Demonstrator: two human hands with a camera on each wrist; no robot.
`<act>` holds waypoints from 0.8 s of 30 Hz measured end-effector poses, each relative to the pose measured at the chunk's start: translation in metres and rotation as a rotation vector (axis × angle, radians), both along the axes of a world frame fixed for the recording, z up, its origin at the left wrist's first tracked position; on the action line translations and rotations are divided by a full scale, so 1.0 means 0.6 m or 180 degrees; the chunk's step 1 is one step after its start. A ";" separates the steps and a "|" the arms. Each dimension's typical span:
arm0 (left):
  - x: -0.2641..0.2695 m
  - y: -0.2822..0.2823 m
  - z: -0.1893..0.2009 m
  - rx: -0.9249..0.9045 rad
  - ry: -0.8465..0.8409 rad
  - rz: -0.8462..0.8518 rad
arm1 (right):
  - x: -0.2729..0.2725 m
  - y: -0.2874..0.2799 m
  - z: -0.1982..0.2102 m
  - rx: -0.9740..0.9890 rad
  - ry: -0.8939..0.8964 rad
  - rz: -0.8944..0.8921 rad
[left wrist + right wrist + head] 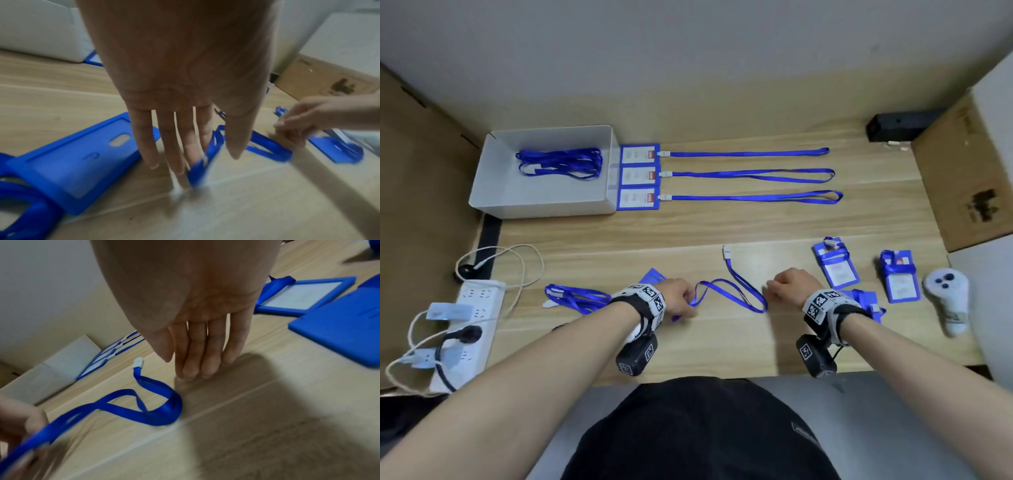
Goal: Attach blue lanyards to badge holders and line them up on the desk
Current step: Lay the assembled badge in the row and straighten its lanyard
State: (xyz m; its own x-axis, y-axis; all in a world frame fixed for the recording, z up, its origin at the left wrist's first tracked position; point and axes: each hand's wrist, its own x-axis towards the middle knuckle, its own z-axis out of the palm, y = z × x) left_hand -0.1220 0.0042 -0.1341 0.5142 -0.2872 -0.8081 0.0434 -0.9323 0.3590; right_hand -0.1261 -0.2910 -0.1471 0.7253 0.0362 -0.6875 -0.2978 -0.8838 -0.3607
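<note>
Wood tabletop (722,226); blue lanyard (736,274) lies kinked across its near part; limp, light, likely slippery; left hand (676,294) pinches the loop end; right hand (792,284) straight-fingered, empty, just beside it; take hold at white clip (726,251).

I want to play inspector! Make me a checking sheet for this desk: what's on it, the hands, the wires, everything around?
Surface: light wooden desk.
Job's things: three finished badges lined up beside the white box of spare lanyards; loose lanyard near the front edge; one badge holder by the left hand; wrapped badge holders on the right.
Clutter: white controller, black box at the back.
Grippers: left hand holds the loose lanyard; right hand open, fingertips at the desk.
Cables: power strip with plugs and a white cable, left.
Surroundings: grey wall, cardboard panels on both sides.
</note>
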 end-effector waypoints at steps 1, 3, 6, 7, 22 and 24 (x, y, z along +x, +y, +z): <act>-0.001 -0.004 0.000 0.0102 0.0008 -0.0132 | 0.001 0.004 -0.001 -0.0013 -0.0076 -0.0057; 0.000 -0.007 0.004 0.0252 -0.0022 -0.0219 | 0.006 0.019 0.001 0.0051 -0.0206 -0.0222; 0.011 0.007 0.015 0.0219 -0.0156 0.0021 | 0.024 0.056 -0.002 0.0133 -0.0389 -0.0368; 0.015 0.014 0.016 0.0181 -0.0195 0.0106 | 0.031 0.069 -0.002 0.0138 -0.0454 -0.0405; 0.013 0.144 0.028 -0.0652 -0.0266 0.1450 | 0.075 0.226 -0.024 0.0638 -0.0635 -0.0529; 0.018 0.150 0.028 -0.0743 -0.0282 0.1524 | 0.066 0.239 -0.017 0.0933 -0.0721 -0.0451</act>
